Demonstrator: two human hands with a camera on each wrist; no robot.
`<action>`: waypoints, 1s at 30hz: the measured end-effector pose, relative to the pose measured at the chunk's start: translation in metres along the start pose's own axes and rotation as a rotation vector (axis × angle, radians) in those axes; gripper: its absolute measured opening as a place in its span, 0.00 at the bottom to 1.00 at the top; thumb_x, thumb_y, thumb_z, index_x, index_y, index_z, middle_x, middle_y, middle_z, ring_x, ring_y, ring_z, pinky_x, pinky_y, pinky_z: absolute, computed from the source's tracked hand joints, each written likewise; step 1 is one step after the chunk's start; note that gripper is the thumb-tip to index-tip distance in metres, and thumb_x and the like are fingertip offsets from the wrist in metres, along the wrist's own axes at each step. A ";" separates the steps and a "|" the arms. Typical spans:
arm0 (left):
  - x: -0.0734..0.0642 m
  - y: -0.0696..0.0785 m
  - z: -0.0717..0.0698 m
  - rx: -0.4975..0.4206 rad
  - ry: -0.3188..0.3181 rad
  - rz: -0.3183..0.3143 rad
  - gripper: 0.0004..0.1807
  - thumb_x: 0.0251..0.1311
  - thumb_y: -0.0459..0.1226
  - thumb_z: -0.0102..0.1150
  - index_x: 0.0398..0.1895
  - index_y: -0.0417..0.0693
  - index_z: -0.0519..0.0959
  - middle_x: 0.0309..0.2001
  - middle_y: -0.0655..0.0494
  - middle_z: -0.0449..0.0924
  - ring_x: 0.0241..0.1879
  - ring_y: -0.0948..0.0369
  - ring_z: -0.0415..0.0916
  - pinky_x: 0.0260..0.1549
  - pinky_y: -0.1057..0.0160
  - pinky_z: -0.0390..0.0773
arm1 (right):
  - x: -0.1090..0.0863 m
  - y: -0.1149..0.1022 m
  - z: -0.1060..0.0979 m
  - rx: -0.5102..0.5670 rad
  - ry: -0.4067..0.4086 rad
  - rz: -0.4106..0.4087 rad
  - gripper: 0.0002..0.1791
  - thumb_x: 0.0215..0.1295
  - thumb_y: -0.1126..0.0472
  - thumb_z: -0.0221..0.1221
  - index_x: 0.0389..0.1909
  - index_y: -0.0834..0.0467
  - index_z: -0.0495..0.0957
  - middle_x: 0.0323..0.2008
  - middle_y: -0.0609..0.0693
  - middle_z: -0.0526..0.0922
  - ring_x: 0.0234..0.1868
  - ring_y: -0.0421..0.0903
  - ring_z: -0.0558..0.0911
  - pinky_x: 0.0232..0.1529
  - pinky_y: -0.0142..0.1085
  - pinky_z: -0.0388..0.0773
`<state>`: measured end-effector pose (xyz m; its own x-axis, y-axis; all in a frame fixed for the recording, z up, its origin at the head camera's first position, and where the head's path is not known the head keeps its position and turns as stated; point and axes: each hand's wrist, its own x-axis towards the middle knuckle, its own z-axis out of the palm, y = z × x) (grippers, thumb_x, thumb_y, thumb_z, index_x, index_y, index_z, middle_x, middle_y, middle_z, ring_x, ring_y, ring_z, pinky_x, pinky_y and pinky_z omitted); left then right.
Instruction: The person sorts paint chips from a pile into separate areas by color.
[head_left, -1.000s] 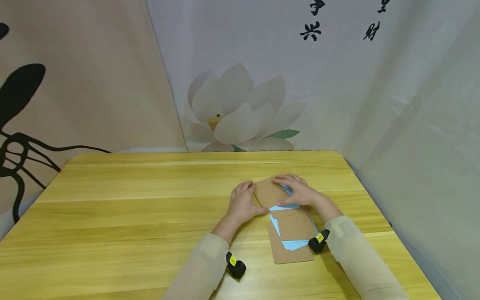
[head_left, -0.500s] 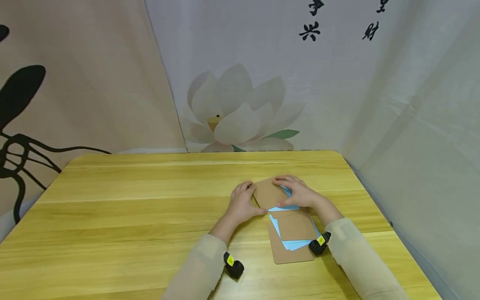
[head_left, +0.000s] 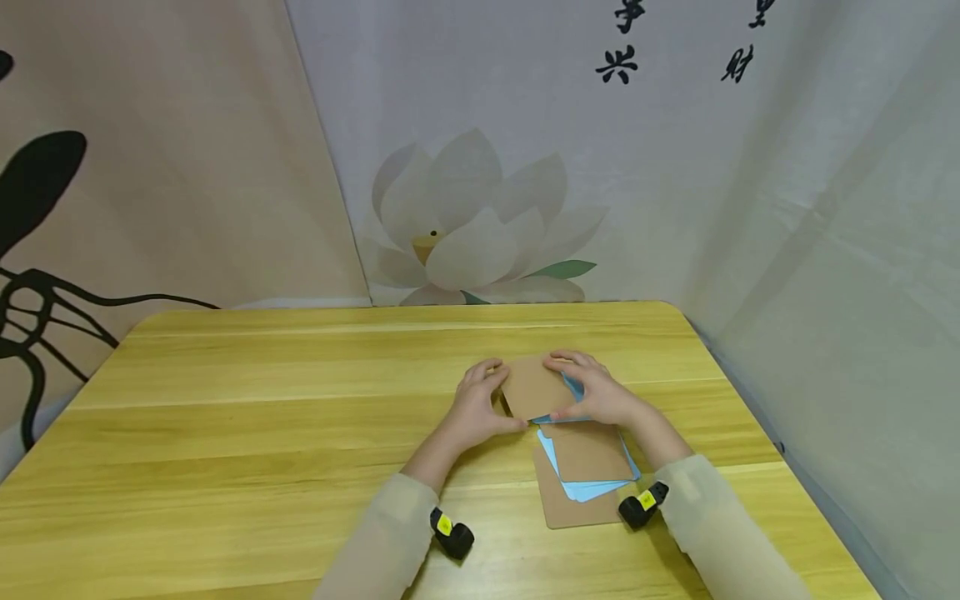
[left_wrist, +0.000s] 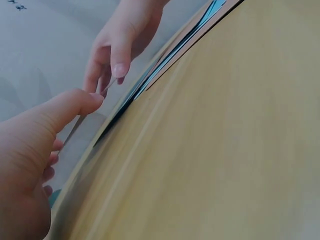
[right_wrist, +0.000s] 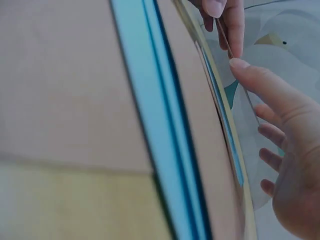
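Note:
A flat brown card is held between both hands in the head view. My left hand grips its left edge, thumb at the near corner. My right hand holds the right side, fingers over the far corner and thumb at the near one. Both wrist views show this card edge-on and raised off the table. Blue sheets show at its right, partly covered by the card and hand. Nearer lies a stack: a brown card on blue sheets, over another brown card.
A wooden table extends widely to the left of the hands. Black wrist cameras sit at both cuffs, the right one beside the stack's near right corner. Behind the table hangs a curtain with a printed flower.
The held card and my left hand have shifted slightly left, and the card looks tilted or lifted a little more. The right hand keeps its hold; the near stack stays put.

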<state>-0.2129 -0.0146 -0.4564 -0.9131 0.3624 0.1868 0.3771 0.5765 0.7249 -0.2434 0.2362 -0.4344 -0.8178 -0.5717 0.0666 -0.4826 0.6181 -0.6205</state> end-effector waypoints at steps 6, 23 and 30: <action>-0.007 -0.004 -0.012 -0.032 -0.013 0.031 0.52 0.41 0.47 0.77 0.70 0.41 0.62 0.72 0.49 0.53 0.70 0.50 0.45 0.61 0.41 0.55 | -0.003 -0.014 0.005 0.006 0.050 0.007 0.49 0.48 0.46 0.73 0.71 0.54 0.63 0.71 0.55 0.55 0.71 0.59 0.48 0.61 0.66 0.48; -0.029 -0.015 -0.045 -0.010 -0.032 0.129 0.53 0.40 0.43 0.78 0.71 0.41 0.61 0.72 0.48 0.53 0.70 0.50 0.43 0.61 0.39 0.55 | -0.007 -0.063 0.029 -0.022 0.165 0.005 0.47 0.48 0.49 0.73 0.69 0.59 0.64 0.70 0.55 0.57 0.69 0.59 0.51 0.60 0.65 0.52; -0.040 -0.023 -0.057 -0.007 -0.043 0.123 0.53 0.40 0.43 0.78 0.71 0.43 0.61 0.72 0.49 0.52 0.71 0.51 0.43 0.61 0.39 0.56 | -0.002 -0.073 0.043 -0.003 0.182 0.030 0.48 0.47 0.48 0.74 0.69 0.57 0.65 0.70 0.55 0.57 0.69 0.59 0.53 0.61 0.62 0.55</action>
<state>-0.1941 -0.0844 -0.4424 -0.8525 0.4613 0.2458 0.4845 0.5206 0.7030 -0.1927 0.1692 -0.4224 -0.8748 -0.4463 0.1883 -0.4579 0.6354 -0.6218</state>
